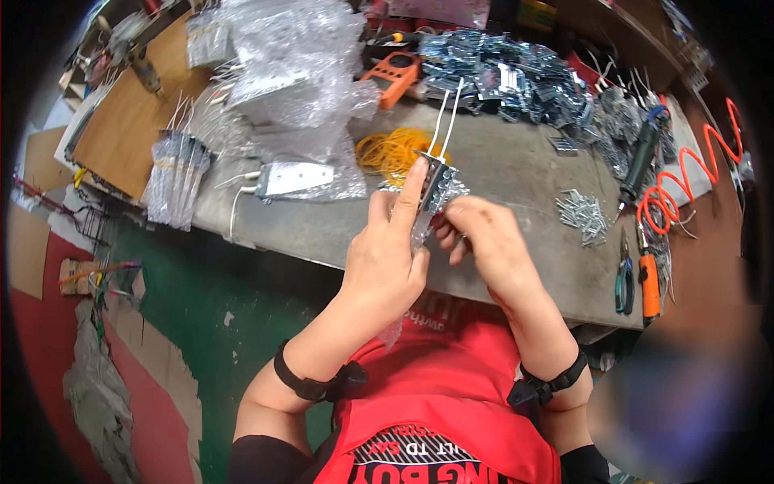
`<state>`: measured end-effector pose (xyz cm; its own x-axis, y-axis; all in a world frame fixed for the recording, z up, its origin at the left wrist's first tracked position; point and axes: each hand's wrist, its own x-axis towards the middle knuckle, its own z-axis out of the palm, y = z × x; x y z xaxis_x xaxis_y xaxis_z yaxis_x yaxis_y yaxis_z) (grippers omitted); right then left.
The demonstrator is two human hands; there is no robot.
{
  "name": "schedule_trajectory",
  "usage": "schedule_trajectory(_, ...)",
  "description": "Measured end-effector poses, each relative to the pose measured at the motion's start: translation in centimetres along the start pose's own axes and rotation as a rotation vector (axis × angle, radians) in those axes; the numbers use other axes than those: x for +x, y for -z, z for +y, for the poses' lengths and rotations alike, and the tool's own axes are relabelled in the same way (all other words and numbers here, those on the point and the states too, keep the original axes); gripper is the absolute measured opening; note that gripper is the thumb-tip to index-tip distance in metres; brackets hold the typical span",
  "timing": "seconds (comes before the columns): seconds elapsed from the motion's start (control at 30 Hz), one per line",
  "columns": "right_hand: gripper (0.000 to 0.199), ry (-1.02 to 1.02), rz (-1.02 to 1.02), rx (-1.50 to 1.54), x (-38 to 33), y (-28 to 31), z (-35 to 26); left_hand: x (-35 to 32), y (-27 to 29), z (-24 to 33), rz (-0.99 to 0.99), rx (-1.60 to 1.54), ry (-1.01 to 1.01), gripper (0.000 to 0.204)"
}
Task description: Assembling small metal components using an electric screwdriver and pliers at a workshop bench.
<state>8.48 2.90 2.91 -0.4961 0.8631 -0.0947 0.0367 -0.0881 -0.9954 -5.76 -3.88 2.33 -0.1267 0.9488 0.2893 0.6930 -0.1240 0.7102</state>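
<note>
Above the grey workbench (504, 165), the left hand (385, 246) pinches a slim dark module (436, 179), probably light and stiff, best held by its sides rather than its thin white wires (454, 114), while the right hand (488, 242) curls its fingers beside it, whether pinching I cannot tell.

Rubber bands (382, 153) left of screws (582, 216), on workbench (516, 165).

I count 2 grips (380, 250), 1 dark part (436, 181), 2 white wires (442, 121) on it and 2 black arm straps (310, 387). On the table's (516, 161) right: 1 pair of pliers (624, 282), 1 orange-handled tool (650, 284), 1 dark screwdriver (642, 157); far side, 1 orange device (393, 79).
</note>
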Motion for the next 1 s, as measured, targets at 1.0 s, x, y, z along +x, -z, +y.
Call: schedule_trajectory(1.0, 0.024, -0.452, -0.397, 0.516, 6.4, -9.1, 3.0, -2.6, 5.8, -8.3, 0.162, 0.275, 0.111, 0.087)
